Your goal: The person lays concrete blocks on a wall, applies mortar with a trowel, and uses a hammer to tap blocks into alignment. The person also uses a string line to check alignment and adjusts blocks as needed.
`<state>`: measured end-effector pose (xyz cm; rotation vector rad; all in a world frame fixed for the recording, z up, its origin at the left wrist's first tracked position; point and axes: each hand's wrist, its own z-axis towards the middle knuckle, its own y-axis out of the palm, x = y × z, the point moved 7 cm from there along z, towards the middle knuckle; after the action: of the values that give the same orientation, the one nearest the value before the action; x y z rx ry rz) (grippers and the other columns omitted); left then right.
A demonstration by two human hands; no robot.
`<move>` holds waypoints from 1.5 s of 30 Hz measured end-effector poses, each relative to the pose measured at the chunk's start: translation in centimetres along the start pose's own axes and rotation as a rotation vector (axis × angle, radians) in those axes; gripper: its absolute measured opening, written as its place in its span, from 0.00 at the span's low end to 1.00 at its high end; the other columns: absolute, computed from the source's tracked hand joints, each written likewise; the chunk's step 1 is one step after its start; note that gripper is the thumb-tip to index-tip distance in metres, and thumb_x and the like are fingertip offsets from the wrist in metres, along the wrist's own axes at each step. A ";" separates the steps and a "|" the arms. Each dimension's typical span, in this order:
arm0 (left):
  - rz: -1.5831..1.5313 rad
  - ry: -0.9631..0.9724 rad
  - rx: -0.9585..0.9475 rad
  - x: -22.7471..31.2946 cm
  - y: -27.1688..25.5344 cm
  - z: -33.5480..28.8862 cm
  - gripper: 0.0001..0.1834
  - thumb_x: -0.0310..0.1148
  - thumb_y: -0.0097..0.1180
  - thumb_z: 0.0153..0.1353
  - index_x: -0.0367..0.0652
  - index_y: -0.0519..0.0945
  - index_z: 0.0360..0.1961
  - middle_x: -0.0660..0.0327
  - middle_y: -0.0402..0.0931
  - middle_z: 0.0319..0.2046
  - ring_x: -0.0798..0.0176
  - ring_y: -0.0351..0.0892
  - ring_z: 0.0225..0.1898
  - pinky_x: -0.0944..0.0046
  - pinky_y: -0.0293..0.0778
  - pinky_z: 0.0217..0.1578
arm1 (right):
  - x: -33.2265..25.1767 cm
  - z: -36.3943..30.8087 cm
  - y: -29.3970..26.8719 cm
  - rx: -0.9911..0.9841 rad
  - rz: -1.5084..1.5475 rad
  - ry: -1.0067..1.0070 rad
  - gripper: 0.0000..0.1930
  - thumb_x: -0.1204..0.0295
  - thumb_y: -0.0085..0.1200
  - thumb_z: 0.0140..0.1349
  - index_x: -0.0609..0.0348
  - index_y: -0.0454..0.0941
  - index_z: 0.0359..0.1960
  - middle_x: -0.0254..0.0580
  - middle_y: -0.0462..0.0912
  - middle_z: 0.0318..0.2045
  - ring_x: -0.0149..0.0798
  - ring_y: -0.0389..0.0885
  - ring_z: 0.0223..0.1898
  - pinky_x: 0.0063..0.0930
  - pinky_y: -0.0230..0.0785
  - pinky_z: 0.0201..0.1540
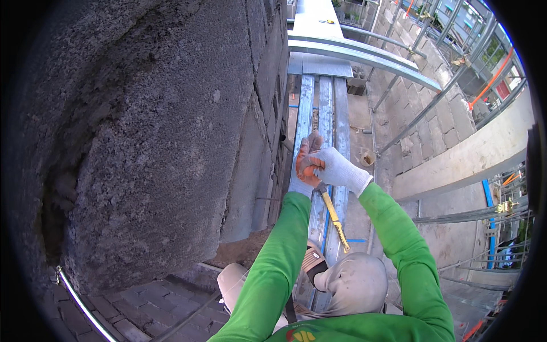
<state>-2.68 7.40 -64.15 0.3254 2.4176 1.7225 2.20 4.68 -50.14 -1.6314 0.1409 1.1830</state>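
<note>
My left hand (pixel 307 162), in a white work glove with an orange coated palm, is turned palm up above the metal planks (pixel 325 102), its fingers loosely stretched away from me. Over that palm, my right hand (pixel 337 166), in a white glove, has its fingers closed in a pinch. Whatever is between them, if anything, is hidden. Just below the hands is a hammer (pixel 334 216) with a yellow handle and a grey upper end; its head is partly hidden by the gloves. I cannot tell whether it rests on the planks or hangs.
A rough grey concrete wall (pixel 159 131) rises close on my left. Silver metal beams (pixel 364 56) cross ahead, near a pale board (pixel 314 20) bearing a small yellow item (pixel 326 21). Scaffold pipes (pixel 439 97) and a block wall (pixel 427 137) stand right. A small bucket (pixel 367 158) sits lower down.
</note>
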 end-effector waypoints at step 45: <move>0.175 0.139 -0.389 6.2 -5.6 -4.6 0.39 0.10 0.61 0.57 0.44 0.73 0.71 0.72 0.59 0.31 0.67 0.61 0.31 0.66 0.68 0.41 | -3.0 -0.8 7.1 -0.125 0.481 0.180 0.17 0.87 0.52 0.53 0.60 0.88 0.41 0.33 0.82 0.22 0.25 0.75 0.20 0.25 0.64 0.22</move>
<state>-10.34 3.07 -67.94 0.3833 2.1228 2.3090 -3.11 -0.34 -52.69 -1.8748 0.6125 1.4209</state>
